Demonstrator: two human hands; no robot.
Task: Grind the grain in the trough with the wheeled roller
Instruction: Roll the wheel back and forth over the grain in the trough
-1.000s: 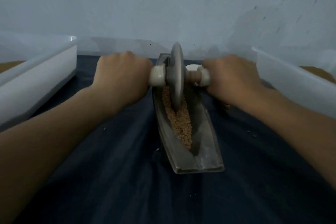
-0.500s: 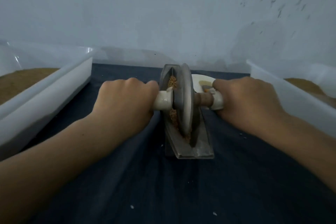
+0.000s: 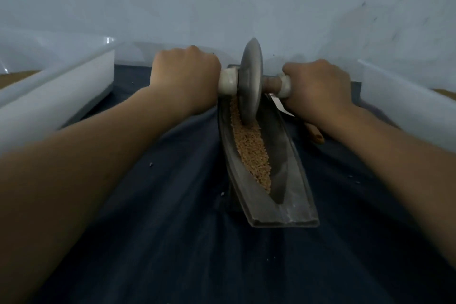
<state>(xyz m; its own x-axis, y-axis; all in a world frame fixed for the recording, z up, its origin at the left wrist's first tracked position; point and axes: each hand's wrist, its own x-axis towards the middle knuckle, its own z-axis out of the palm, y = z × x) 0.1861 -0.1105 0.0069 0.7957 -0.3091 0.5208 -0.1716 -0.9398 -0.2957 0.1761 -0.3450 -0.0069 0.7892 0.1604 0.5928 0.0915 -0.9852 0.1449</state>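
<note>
On my feed the left hand (image 3: 185,76) has its fingers curled around the left handle of the wheeled roller (image 3: 250,84). The right hand (image 3: 318,86) grips the right handle the same way. The roller's grey disc stands upright in the far part of the metal trough (image 3: 286,150), with its lower edge down in the groove and touching the grain (image 3: 249,148). The tan grain lies in a long strip along the groove, from the disc back toward the near end. I see the trough resting on a dark blue cloth (image 3: 172,205), which has a few loose specks on it. A white bin (image 3: 61,96) sits to the left and another white bin (image 3: 399,99) to the right, each with brown material showing at the frame edge. A small brown object (image 3: 315,136) lies just beside the right wrist; I cannot tell what it is.
</note>
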